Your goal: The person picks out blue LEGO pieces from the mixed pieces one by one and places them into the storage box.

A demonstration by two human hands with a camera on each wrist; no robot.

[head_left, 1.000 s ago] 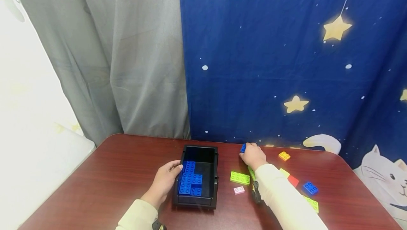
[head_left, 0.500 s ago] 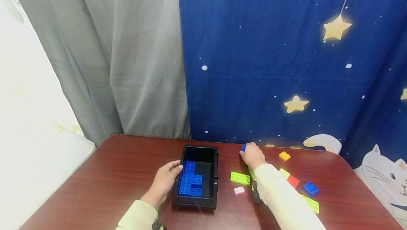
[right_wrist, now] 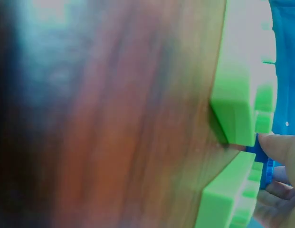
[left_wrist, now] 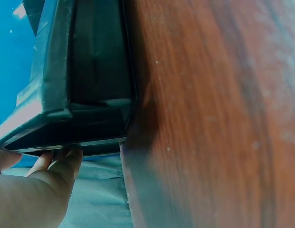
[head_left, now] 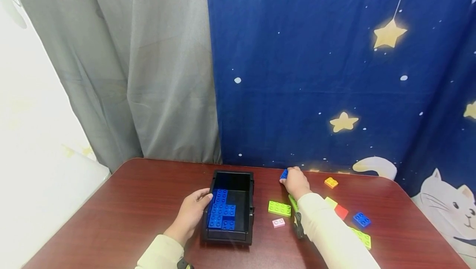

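My left hand [head_left: 191,213] grips the left wall of a black bin [head_left: 227,236], with the thumb over its rim. Several blue toy bricks [head_left: 222,210] lie studs up along the bin's left side. In the left wrist view, fingertips [left_wrist: 66,159] meet the edge of the bin [left_wrist: 97,52]. Near the table's back edge, my right hand [head_left: 296,182] holds a blue brick [head_left: 284,174] between thumb and fingers; part of it is hidden by the hand. The right wrist view shows that blue brick [right_wrist: 267,172] beyond two green bricks [right_wrist: 237,80].
Between bin and right arm lie a lime green brick [head_left: 279,208] and a pink brick [head_left: 278,222]. Orange [head_left: 331,182], red [head_left: 341,212], blue [head_left: 361,220] and lime [head_left: 362,238] bricks lie right of the arm. Curtains [head_left: 178,74] hang behind the table [head_left: 122,203].
The head view has shifted very slightly. Both hands stay where they were, on the bin and on the blue brick.
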